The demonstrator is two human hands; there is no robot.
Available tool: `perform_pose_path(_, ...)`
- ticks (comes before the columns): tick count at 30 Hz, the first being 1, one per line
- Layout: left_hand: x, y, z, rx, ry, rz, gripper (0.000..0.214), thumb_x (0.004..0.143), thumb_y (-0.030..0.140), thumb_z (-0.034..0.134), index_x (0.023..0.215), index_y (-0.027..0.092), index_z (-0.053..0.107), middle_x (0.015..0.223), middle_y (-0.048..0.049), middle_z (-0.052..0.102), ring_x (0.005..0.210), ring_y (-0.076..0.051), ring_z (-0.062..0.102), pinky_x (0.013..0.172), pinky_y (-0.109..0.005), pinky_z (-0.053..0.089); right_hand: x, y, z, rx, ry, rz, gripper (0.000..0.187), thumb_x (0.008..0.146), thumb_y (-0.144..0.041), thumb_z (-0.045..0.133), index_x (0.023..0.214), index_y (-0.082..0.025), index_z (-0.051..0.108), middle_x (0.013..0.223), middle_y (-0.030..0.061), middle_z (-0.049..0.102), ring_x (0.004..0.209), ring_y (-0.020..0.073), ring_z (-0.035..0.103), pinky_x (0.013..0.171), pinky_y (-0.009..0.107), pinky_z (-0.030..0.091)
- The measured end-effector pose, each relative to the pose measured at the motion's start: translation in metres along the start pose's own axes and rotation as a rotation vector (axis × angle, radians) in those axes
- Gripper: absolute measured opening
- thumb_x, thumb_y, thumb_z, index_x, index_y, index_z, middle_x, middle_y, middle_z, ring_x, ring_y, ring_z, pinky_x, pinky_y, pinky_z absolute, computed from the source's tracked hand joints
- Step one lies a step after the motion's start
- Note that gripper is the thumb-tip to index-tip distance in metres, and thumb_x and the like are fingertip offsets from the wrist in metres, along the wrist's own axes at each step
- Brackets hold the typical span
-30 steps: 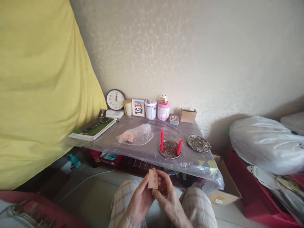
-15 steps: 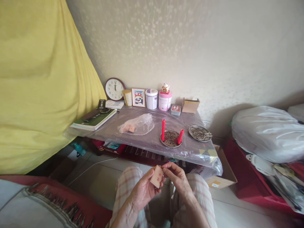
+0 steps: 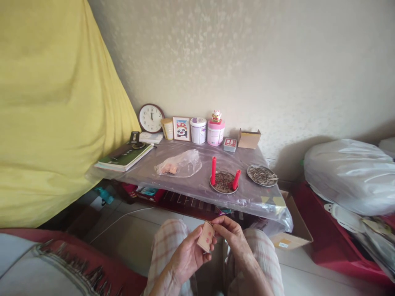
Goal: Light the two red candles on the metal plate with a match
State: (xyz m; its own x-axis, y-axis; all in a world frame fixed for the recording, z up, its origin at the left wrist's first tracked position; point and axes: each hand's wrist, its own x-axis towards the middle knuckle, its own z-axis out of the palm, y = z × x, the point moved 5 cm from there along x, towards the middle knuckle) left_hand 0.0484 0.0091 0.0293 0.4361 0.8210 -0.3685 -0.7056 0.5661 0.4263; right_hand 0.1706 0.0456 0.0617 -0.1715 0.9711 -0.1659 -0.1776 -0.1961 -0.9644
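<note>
My left hand (image 3: 188,257) holds a small tan box with red print (image 3: 206,236) above my knees, fingers wrapped round its lower half. My right hand (image 3: 231,238) pinches the box's top right corner with thumb and fingertips. Ahead stands a low table (image 3: 191,189) under clear plastic sheeting. On it two red candles (image 3: 213,170) stand on a round metal plate (image 3: 223,183). A clear plastic bag (image 3: 180,165) with small tan boxes inside lies to the plate's left.
A second metal plate with sticks (image 3: 261,174) sits at the table's right. A clock (image 3: 151,118), tins, a picture and a cardboard box (image 3: 249,139) line the wall. Books (image 3: 125,156) lie left. Yellow fabric (image 3: 52,111) hangs left; white bags (image 3: 350,176) pile right.
The box has tilted from upright to leaning right and sunk lower. My right hand shifted from its side to pinching its top corner. The view moved slightly.
</note>
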Motion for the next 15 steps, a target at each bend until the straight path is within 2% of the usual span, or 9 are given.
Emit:
perform_pose_path(6,0.000,0.000,0.000,-0.007,-0.006,-0.008,0.031,0.096,0.032,0.049,0.098,0.019,0.077,0.079,-0.0067,0.078,0.067,-0.013,0.066,0.056,-0.020,0.049,0.003,0.003,-0.001,-0.008,-0.029,0.010,0.037,0.068,-0.055,0.081,0.074,-0.019,0.069,0.056,-0.0017,0.062,0.049,0.0154,0.057,0.053,0.029,0.047)
perform_pose_path(15,0.003,-0.007,-0.007,-0.004,-0.016,-0.027,0.025,0.087,0.039,0.065,0.097,0.019,0.077,0.078,-0.0060,0.078,0.065,-0.012,0.066,0.055,-0.020,0.048,0.005,0.012,-0.003,-0.018,-0.044,0.023,0.038,0.069,-0.057,0.079,0.075,-0.021,0.067,0.056,-0.0015,0.061,0.049,0.0165,0.057,0.051,0.030,0.047)
